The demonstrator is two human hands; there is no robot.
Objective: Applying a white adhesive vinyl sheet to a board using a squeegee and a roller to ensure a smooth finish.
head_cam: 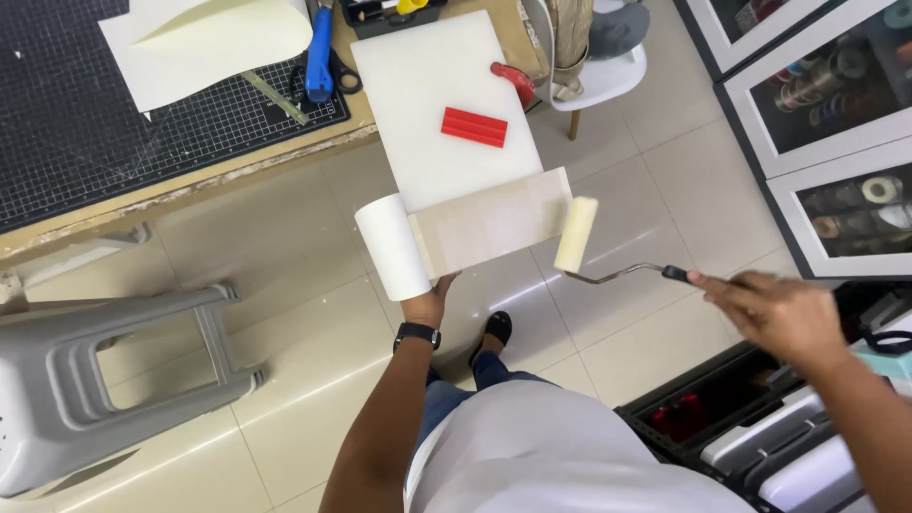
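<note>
Right hand (pixel 779 309) is closed around the dark handle of a paint roller (pixel 577 234), gripping it at the right of the scene; the bent wire shank runs left from the fist to the cream sleeve. Sleeve long axis runs near-to-far, slightly tilted, and the sleeve sits at the right end of the unrolled tan strip (pixel 494 223) — touching it or just beside it; contact cannot be confirmed.

Left hand (pixel 429 302) is pressed up from below against the near edge of the white board (pixel 442 104), fingers hidden under the strip, so their spread cannot be told. A black wristband sits on that wrist. The white paper roll (pixel 393 245) lies at the strip's left end, its axis parallel to the sleeve.

Key relation — the strip's long axis runs left-right, and all of it lies left of the sleeve, toward the left hand.

On the board, farther out, rests a red ridged block (pixel 474 126). Grey plastic stool (pixel 114 370) stands at left.
</note>
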